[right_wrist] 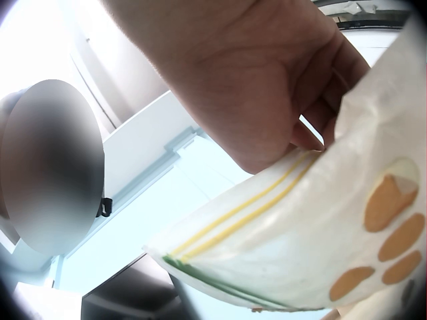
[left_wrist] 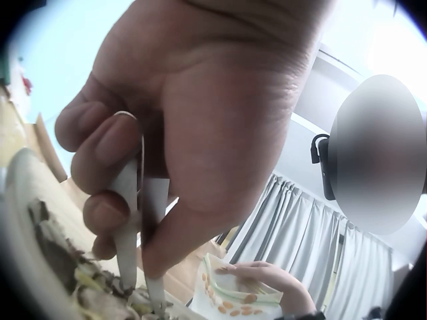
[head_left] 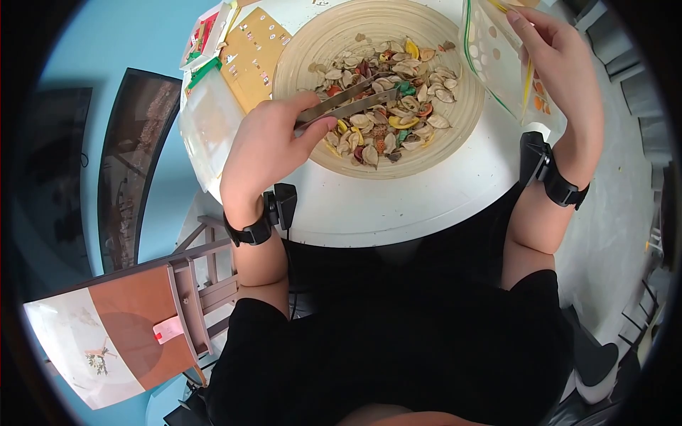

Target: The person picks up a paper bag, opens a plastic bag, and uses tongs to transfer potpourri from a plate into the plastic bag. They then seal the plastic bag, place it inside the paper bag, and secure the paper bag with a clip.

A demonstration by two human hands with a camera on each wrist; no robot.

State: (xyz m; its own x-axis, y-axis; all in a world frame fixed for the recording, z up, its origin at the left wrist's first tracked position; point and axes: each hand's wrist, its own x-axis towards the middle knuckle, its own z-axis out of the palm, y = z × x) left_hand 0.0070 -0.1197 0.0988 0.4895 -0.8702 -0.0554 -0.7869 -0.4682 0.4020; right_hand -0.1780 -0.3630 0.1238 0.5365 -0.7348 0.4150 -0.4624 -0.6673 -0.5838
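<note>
My left hand (head_left: 266, 142) grips metal tongs (head_left: 348, 106), whose two arms reach apart into a heap of dried petals and pods (head_left: 398, 106). The heap, mostly pale brown with bits of yellow, orange and green, lies in a wide round wooden plate (head_left: 305, 53). In the left wrist view the tong tips (left_wrist: 130, 277) dip in among the pieces. On the right, my right hand (head_left: 565, 67) pinches the top edge of a zip bag (head_left: 497, 71), held beside the plate. Paw-like orange spots mark the bag (right_wrist: 267, 247), and yellow and green zip strips run along its mouth, which gapes.
Left of the plate lie a gold-brown sheet (head_left: 249, 57) with small stickers, a clear plastic bag (head_left: 209, 124) and a red and white box (head_left: 206, 35). The white table (head_left: 369, 220) curves round at the front. A wooden chair (head_left: 206, 284) stands at lower left.
</note>
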